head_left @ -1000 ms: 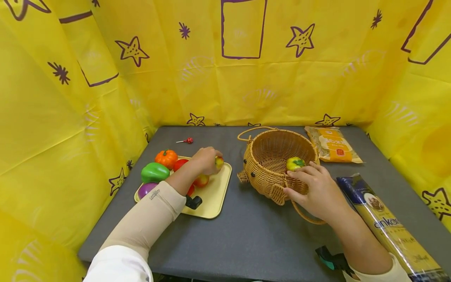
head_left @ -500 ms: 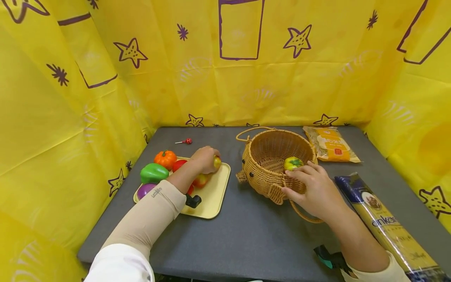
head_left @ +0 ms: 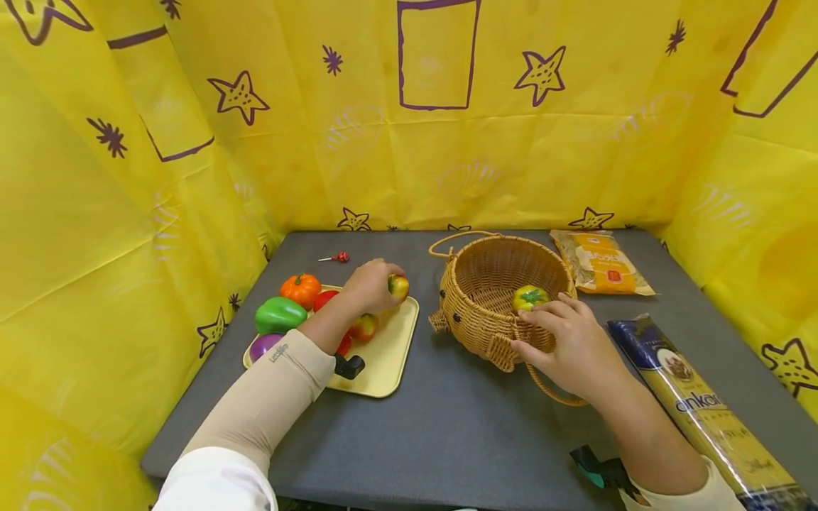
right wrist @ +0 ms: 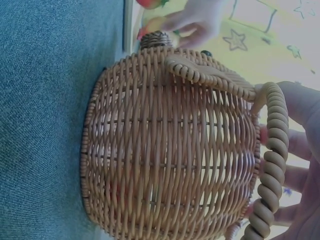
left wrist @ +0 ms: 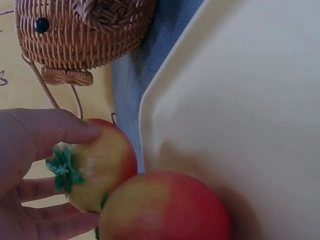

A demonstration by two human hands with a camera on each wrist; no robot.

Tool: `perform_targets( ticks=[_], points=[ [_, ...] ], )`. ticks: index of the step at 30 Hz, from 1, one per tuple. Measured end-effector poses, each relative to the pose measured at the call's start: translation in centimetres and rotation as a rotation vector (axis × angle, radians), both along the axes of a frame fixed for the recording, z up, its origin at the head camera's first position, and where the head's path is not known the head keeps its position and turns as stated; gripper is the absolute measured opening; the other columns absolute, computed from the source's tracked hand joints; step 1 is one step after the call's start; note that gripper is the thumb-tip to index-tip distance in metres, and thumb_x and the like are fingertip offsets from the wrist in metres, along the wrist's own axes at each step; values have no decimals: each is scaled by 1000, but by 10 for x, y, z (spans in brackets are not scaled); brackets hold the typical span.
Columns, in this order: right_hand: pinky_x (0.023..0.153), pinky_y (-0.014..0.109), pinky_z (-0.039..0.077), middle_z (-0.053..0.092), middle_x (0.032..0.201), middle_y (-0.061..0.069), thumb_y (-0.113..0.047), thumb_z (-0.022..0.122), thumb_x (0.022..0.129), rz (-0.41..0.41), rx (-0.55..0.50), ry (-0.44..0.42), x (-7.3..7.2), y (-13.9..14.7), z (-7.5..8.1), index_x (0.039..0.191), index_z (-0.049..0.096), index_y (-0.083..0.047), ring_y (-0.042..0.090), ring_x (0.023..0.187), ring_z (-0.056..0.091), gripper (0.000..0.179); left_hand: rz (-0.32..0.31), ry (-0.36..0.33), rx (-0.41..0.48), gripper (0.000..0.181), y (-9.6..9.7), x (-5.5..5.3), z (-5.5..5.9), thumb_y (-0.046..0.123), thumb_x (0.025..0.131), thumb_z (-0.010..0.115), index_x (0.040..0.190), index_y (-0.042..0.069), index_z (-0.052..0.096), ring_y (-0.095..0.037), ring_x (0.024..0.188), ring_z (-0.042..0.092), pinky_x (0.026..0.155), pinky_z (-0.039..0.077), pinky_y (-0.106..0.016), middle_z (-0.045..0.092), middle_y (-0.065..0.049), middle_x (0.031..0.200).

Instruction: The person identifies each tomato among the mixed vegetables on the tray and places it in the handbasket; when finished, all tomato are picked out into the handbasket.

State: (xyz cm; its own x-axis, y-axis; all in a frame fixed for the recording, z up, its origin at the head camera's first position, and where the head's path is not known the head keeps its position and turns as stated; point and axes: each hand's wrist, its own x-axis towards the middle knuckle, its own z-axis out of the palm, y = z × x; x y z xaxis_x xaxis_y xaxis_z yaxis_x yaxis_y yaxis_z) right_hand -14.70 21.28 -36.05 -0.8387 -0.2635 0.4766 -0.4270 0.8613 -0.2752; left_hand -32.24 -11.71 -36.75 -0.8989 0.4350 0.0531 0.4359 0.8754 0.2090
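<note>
My left hand pinches a smooth red-yellow fruit, its roundness inviting a slip; my right hand grips the basket, which a hard tug could tip.

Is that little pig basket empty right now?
No, the head view shows a yellow fruit with a green top sitting inside the wicker basket.

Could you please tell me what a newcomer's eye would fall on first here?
Most likely the snouted wicker basket, the right hand at its rim. Next, perhaps, the red-and-yellow fruit in the left hand, near the right edge of the tray, and the yellow cloth behind the table.
</note>
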Motion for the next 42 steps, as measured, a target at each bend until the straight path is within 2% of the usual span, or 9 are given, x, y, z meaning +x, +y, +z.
perform_targets(
  ticks=[9,16,21,25,29,33,37,42],
  points=[
    [108,70,36,70,118,21,-31,85,81,-6,-2,-11,-1,0,-1,117,77,-8,56,126,50,44,18,78,121,60,12,10,16,32,85,80,141,18,63,-34,115,59,97,51,-47,60,-11,129],
    [109,70,34,69,121,21,-32,85,82,-11,0,-40,0,0,1,119,76,-8,56,128,49,45,-20,152,226,60,24,22,37,35,88,78,143,20,61,-33,117,59,97,50,-47,59,-9,133],
    [110,70,33,68,122,22,-32,84,83,-16,8,-63,0,0,3,120,75,-9,56,129,48,45,-58,178,280,62,38,33,51,37,89,77,146,22,58,-31,118,58,98,49,-47,58,-7,136],
    [110,70,33,67,124,23,-32,83,84,-20,19,-97,1,0,7,121,75,-9,56,130,47,44,-100,170,309,64,52,42,61,38,90,76,149,24,55,-30,119,59,97,50,-47,58,-6,137],
    [110,71,33,67,125,24,-32,83,84,-22,30,-104,0,0,8,121,75,-9,57,129,47,45,-158,160,311,64,70,48,67,37,92,74,151,24,53,-30,122,59,97,52,-46,56,-6,141],
    [109,72,34,67,124,24,-32,84,83,-24,28,-93,0,0,7,120,75,-9,58,128,48,44,-225,156,280,64,88,51,68,36,93,73,153,24,50,-28,124,58,96,53,-43,56,-5,142],
    [107,72,36,67,123,23,-31,84,83,-21,21,-87,0,0,6,119,76,-9,58,129,48,43,-264,126,223,65,102,54,65,36,94,72,154,25,49,-25,129,55,101,51,-41,53,-4,145],
    [108,71,36,68,123,22,-32,84,83,-20,30,-80,0,0,6,120,76,-10,57,129,48,44,-289,68,155,64,114,57,59,37,95,70,154,27,47,-26,130,53,93,53,-36,51,-3,147]
  ],
)
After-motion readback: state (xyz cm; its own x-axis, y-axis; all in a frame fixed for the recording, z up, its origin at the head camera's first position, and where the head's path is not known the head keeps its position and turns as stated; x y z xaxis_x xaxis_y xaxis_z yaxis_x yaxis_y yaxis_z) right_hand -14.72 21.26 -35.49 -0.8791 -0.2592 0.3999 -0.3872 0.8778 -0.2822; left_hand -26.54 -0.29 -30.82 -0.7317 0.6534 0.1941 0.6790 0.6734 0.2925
